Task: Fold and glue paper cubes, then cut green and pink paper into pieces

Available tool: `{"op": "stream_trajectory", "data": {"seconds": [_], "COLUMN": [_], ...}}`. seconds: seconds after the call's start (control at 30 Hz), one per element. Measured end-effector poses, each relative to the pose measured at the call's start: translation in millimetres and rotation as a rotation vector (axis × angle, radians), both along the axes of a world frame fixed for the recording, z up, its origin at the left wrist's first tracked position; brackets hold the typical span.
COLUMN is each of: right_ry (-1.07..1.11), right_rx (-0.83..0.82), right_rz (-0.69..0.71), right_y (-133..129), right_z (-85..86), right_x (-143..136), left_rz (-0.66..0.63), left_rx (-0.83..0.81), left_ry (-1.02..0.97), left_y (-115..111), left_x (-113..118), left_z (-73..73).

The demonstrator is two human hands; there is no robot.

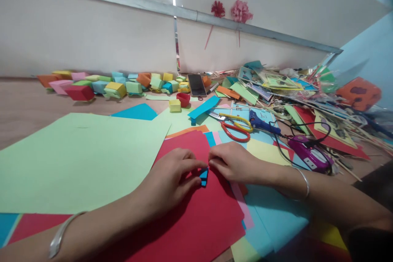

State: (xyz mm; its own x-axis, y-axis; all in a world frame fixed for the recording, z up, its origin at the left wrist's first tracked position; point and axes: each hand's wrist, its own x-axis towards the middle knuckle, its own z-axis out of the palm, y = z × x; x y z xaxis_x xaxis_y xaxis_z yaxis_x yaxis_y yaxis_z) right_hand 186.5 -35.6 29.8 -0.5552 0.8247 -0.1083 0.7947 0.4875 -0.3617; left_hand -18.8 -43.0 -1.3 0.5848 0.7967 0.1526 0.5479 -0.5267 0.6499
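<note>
My left hand point(176, 176) pinches a small folded piece of blue paper point(204, 175) between thumb and fingers. Close against its right edge is my right hand point(230, 161), fingers curled and closed; what they grip, if anything, is hidden. Both hands rest over a stack of red paper sheets point(190, 221). Beyond them lie a folded blue paper strip point(204, 107) and scissors point(235, 127) with one red and one yellow handle. A small yellow paper box point(175, 105) and a red paper cup-like shape point(183, 99) stand farther back.
A large light green sheet point(76, 159) covers the left side. Several coloured paper boxes point(115, 89) line the back by a phone point(197, 85). On the right are a blue glue gun point(263, 123), a purple power socket point(310, 155) with black cable, and heaped sticks and paper scraps point(276, 82).
</note>
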Motion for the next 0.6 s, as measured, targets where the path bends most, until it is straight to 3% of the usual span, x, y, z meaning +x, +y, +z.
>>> {"op": "stream_trajectory", "data": {"seconds": [0.17, 0.6], "right_ry": [0.056, 0.117], "right_rx": [-0.052, -0.073], "right_rz": [0.085, 0.085], "right_y": [-4, -5], "right_z": [-1.7, -6.5], "right_x": [0, -1], "left_rz": [-0.017, -0.002], "left_rx": [-0.012, -0.073], "left_ry": [0.019, 0.078], "left_y": [2, 1], "left_x": [0, 1], "left_z": [-5.0, 9.2]}}
